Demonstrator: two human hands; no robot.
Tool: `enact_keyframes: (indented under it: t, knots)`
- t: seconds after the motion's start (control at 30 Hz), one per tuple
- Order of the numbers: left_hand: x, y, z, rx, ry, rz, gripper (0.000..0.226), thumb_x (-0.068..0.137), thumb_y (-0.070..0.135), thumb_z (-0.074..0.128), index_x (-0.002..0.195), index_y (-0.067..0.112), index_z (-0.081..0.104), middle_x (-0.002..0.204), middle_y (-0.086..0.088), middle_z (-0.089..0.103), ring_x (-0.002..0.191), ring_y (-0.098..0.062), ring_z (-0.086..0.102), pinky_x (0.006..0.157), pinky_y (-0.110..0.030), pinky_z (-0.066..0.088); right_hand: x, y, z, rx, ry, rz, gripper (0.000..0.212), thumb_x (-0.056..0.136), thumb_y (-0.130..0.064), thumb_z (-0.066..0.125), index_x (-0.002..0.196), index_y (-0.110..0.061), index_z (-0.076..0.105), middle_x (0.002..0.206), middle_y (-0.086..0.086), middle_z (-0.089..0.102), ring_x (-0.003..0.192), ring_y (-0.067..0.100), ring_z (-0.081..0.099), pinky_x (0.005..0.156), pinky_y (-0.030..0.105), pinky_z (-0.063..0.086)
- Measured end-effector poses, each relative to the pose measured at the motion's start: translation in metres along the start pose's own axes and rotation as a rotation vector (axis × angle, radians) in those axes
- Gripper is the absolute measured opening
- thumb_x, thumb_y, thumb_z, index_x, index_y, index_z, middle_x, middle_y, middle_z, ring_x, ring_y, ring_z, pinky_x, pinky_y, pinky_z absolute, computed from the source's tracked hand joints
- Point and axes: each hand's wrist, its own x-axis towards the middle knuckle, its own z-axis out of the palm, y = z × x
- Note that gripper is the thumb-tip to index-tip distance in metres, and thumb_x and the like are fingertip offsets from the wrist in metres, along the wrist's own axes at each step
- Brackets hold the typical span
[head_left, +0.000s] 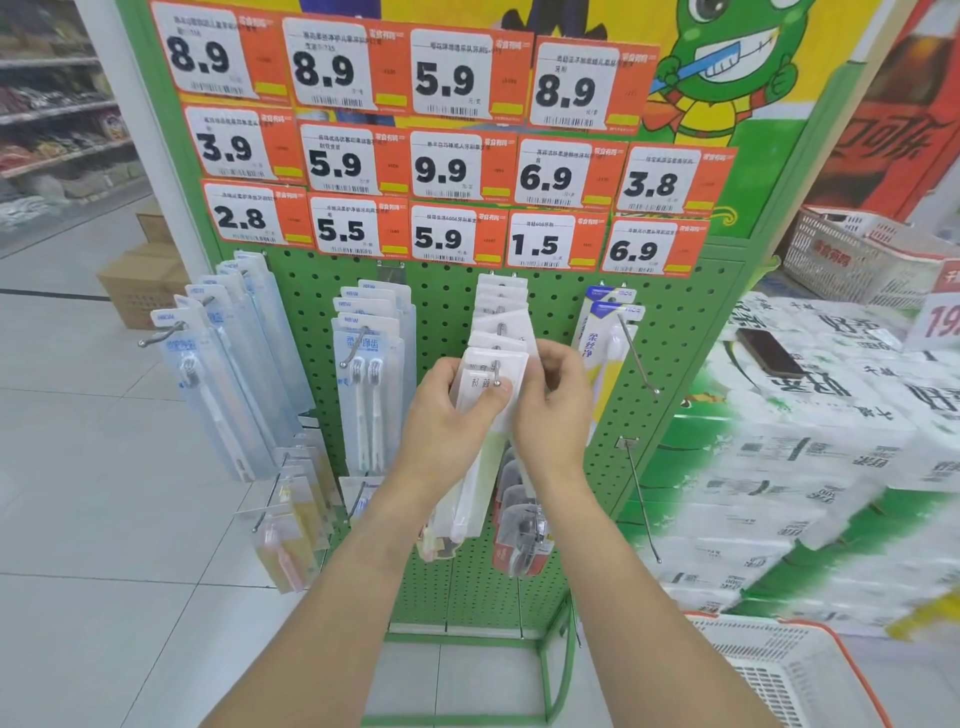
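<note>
A white toothbrush pack hangs at the tip of a metal hook on the green pegboard rack. My left hand grips the pack's top from the left, thumb on its front. My right hand pinches the top right corner of the same pack. More white packs hang behind it on the same hook. The pack's lower end reaches down between my forearms.
Other toothbrush packs hang at left, centre-left and right. A bare hook juts out at lower right. Price tags cover the upper board. Stacked tissue packs with a phone stand right. A white basket sits bottom right.
</note>
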Motion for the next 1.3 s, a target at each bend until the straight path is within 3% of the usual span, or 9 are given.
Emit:
enact_keyframes:
  t: [0.2, 0.37, 0.53, 0.67, 0.9, 1.0, 1.07, 1.17, 1.3]
  knots:
    - [-0.002, 0.004, -0.002, 0.002, -0.016, -0.002, 0.019, 0.093, 0.033, 0.071, 0.105, 0.022, 0.061, 0.096, 0.005, 0.067, 0.083, -0.001, 0.062, 0.070, -0.011, 0.043, 0.011, 0.006, 0.006, 0.098, 0.047, 0.099, 0.011, 0.100, -0.010, 0.056, 0.107, -0.017, 0.062, 0.099, 0.000, 0.070, 0.090, 0.014, 0.066, 0.081, 0.028, 0.054]
    - [-0.002, 0.005, -0.004, -0.005, -0.019, 0.002, 0.020, 0.093, 0.034, 0.071, 0.108, 0.025, 0.062, 0.102, 0.009, 0.070, 0.091, -0.001, 0.064, 0.077, -0.016, 0.045, 0.005, 0.007, -0.003, 0.011, 0.085, 0.090, 0.011, 0.102, -0.014, 0.054, 0.113, -0.013, 0.058, 0.101, -0.002, 0.066, 0.091, 0.012, 0.062, 0.076, 0.016, 0.046]
    - [-0.002, 0.004, -0.002, 0.018, -0.020, 0.023, 0.026, 0.092, 0.037, 0.070, 0.113, 0.023, 0.063, 0.106, 0.010, 0.071, 0.090, 0.002, 0.065, 0.075, -0.012, 0.046, -0.028, 0.012, -0.020, -0.074, 0.097, 0.076, 0.005, 0.102, -0.022, 0.058, 0.107, -0.024, 0.058, 0.097, -0.013, 0.066, 0.090, 0.006, 0.063, 0.079, 0.022, 0.050]
    - [-0.003, 0.006, 0.001, 0.033, -0.014, 0.037, 0.030, 0.092, 0.042, 0.069, 0.115, 0.025, 0.060, 0.108, 0.012, 0.069, 0.091, 0.005, 0.063, 0.077, -0.010, 0.047, -0.063, 0.013, -0.036, -0.018, 0.229, 0.047, 0.007, 0.101, -0.020, 0.060, 0.106, -0.024, 0.056, 0.100, -0.012, 0.063, 0.091, 0.004, 0.062, 0.080, 0.018, 0.048]
    - [-0.010, 0.001, 0.004, 0.034, 0.006, 0.048, 0.056, 0.080, 0.053, 0.074, 0.125, 0.031, 0.049, 0.119, 0.020, 0.062, 0.110, 0.004, 0.059, 0.098, -0.023, 0.049, -0.078, 0.007, -0.050, 0.132, 0.370, 0.047, 0.013, 0.101, -0.016, 0.059, 0.102, -0.027, 0.052, 0.099, -0.002, 0.061, 0.090, 0.006, 0.063, 0.081, 0.020, 0.049]
    - [-0.019, 0.001, 0.003, 0.089, 0.051, 0.065, 0.072, 0.081, 0.049, 0.077, 0.140, 0.028, 0.041, 0.135, 0.016, 0.052, 0.126, 0.001, 0.049, 0.107, -0.018, 0.039, -0.079, 0.004, -0.056, 0.174, 0.399, 0.064, 0.014, 0.100, -0.010, 0.060, 0.101, -0.022, 0.053, 0.095, -0.003, 0.060, 0.084, -0.001, 0.061, 0.077, 0.014, 0.048]
    - [-0.039, -0.001, 0.001, 0.131, 0.188, 0.129, 0.064, 0.088, 0.038, 0.076, 0.140, 0.024, 0.042, 0.136, 0.011, 0.050, 0.128, 0.002, 0.046, 0.106, -0.010, 0.034, -0.083, 0.005, -0.058, 0.188, 0.411, 0.091, 0.014, 0.099, -0.008, 0.062, 0.099, -0.021, 0.056, 0.094, -0.002, 0.062, 0.083, 0.003, 0.062, 0.076, 0.015, 0.048]
    - [-0.079, -0.014, 0.000, 0.117, 0.394, 0.280, 0.031, 0.090, 0.014, 0.068, 0.115, 0.021, 0.051, 0.105, 0.004, 0.055, 0.100, -0.009, 0.055, 0.090, -0.013, 0.041, -0.087, 0.010, -0.064, 0.241, 0.392, 0.171, 0.015, 0.097, -0.004, 0.063, 0.097, -0.018, 0.059, 0.091, -0.001, 0.065, 0.081, 0.004, 0.063, 0.075, 0.016, 0.049]
    - [-0.102, -0.050, -0.001, 0.090, 0.115, 0.044, 0.021, 0.092, 0.019, 0.067, 0.110, 0.024, 0.057, 0.105, 0.005, 0.063, 0.099, -0.014, 0.061, 0.087, -0.019, 0.046, -0.102, 0.026, -0.069, 0.246, 0.281, 0.384, 0.012, 0.092, -0.002, 0.069, 0.091, -0.014, 0.064, 0.083, 0.002, 0.069, 0.074, 0.010, 0.062, 0.069, 0.026, 0.050]
